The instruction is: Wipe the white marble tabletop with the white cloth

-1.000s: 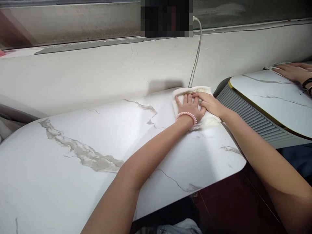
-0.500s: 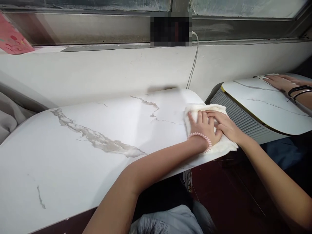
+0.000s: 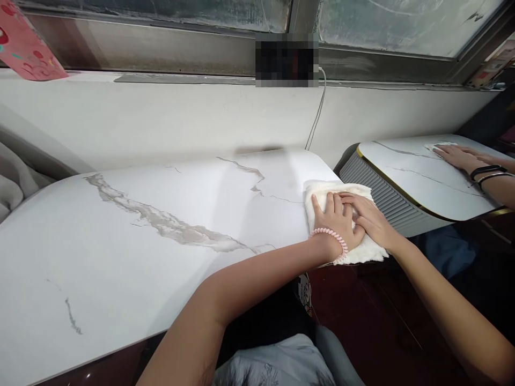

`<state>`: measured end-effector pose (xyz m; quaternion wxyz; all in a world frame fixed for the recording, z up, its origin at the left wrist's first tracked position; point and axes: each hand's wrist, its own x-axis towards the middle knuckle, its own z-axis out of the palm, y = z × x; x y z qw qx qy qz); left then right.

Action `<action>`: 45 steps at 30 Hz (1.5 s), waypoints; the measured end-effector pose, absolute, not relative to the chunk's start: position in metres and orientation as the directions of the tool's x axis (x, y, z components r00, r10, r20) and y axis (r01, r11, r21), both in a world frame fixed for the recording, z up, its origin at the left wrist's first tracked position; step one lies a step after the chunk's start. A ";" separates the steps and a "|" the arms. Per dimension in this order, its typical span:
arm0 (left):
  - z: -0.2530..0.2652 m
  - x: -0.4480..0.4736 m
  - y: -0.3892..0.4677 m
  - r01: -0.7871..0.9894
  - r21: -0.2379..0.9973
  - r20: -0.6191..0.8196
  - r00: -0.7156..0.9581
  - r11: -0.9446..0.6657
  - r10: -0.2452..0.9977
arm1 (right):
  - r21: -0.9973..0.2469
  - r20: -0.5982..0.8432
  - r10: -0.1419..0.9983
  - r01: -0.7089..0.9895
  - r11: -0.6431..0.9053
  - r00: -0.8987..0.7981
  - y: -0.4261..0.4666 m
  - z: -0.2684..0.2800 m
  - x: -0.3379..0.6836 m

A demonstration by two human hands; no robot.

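Note:
A white cloth (image 3: pixel 317 188) lies at the right end of the white marble-patterned tabletop (image 3: pixel 201 198), its lower edge reaching the table's front edge. My left hand (image 3: pixel 337 225), with a pink coiled band at the wrist, rests flat on the cloth with fingers spread. My right hand (image 3: pixel 372 217) also lies flat on it, close to the left, its fingertips near or over the left hand's fingers. Neither hand grips the cloth; both press on it from above. The part of the cloth under the palms is hidden.
To the right, another person's hands (image 3: pixel 462 156) rest on a white cloth on a second marbled table (image 3: pixel 422 177) with a ribbed side. A white cable (image 3: pixel 317 118) hangs down the wall (image 3: pixel 181 118) from a pixelated dark object (image 3: pixel 286 60) on the sill. Grey fabric (image 3: pixel 16 182) is at left.
The cloth and both my hands have slid slightly toward the table's front edge. The view has tilted a little, showing more of the window. Both hands stay flat on the cloth.

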<state>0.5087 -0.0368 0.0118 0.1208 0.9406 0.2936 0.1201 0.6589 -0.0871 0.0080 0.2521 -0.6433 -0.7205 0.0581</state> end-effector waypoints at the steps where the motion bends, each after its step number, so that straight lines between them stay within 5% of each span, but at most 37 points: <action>1: 0.012 0.507 -0.036 0.519 0.296 0.148 0.804 -0.802 0.576 | -0.409 0.287 0.957 0.898 0.161 -0.041 -0.088 0.008 0.656; 19: 0.006 0.475 -0.003 0.406 0.287 0.250 0.843 -0.868 0.477 | -0.407 0.351 0.936 0.902 0.141 0.012 -0.066 0.007 0.623; 29: 0.013 0.468 0.083 0.544 0.295 0.124 0.793 -0.786 0.596 | -0.437 0.410 0.912 0.875 0.209 -0.013 0.037 0.002 0.613; 45: 0.008 0.480 0.208 0.572 0.317 0.167 0.752 -0.756 0.638 | -0.440 0.448 0.892 0.883 0.163 0.059 0.167 -0.006 0.623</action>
